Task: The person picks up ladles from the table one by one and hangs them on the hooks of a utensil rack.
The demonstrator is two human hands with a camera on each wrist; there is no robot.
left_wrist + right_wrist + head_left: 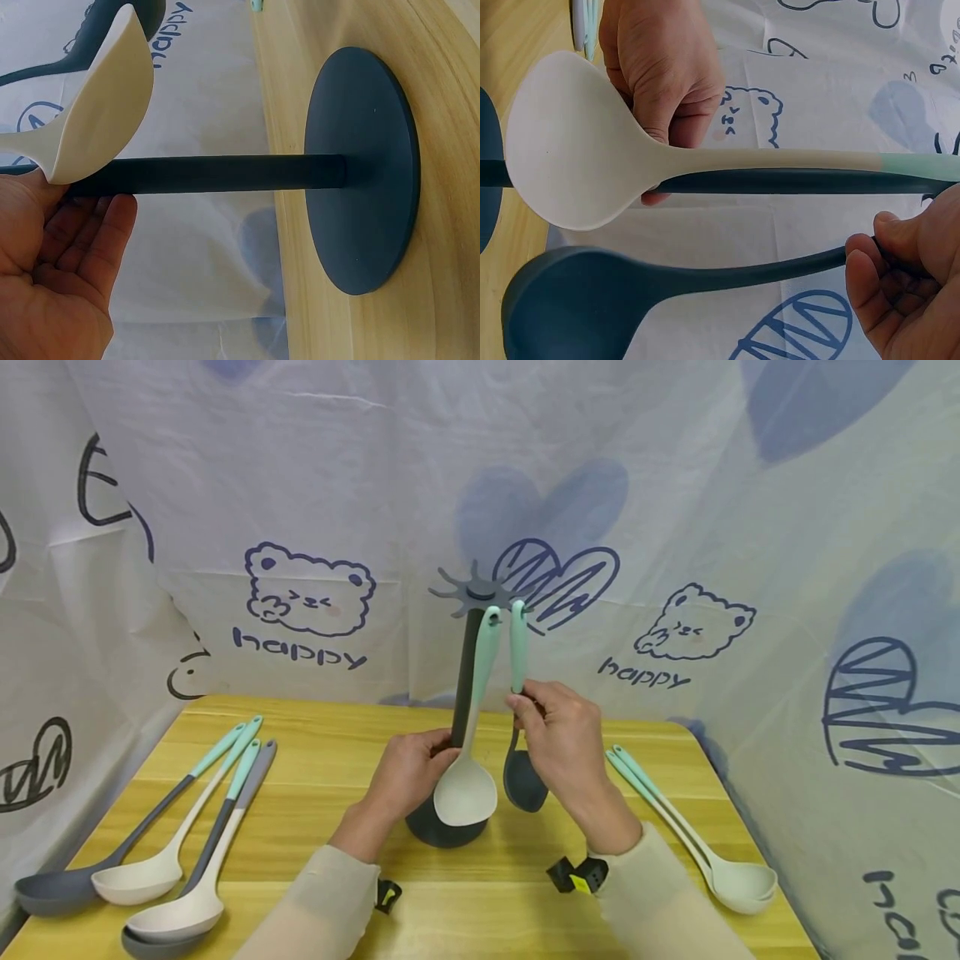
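Note:
A dark utensil stand with a round base and a ring of hooks stands upright on the table. My left hand grips its pole, thumb in front and fingers behind. Hanging from a front hook is a white ladle with a mint handle, its bowl beside my left thumb. My right hand pinches a dark ladle just below its mint grip, bowl down. The top of that grip is at the hook tips on the right; I cannot tell whether it is hooked.
Several ladles lie at the table's left, including a dark one, a white one and a white one with a grey handle. Two pale ladles lie nested at the right. A printed cloth hangs behind the wooden table.

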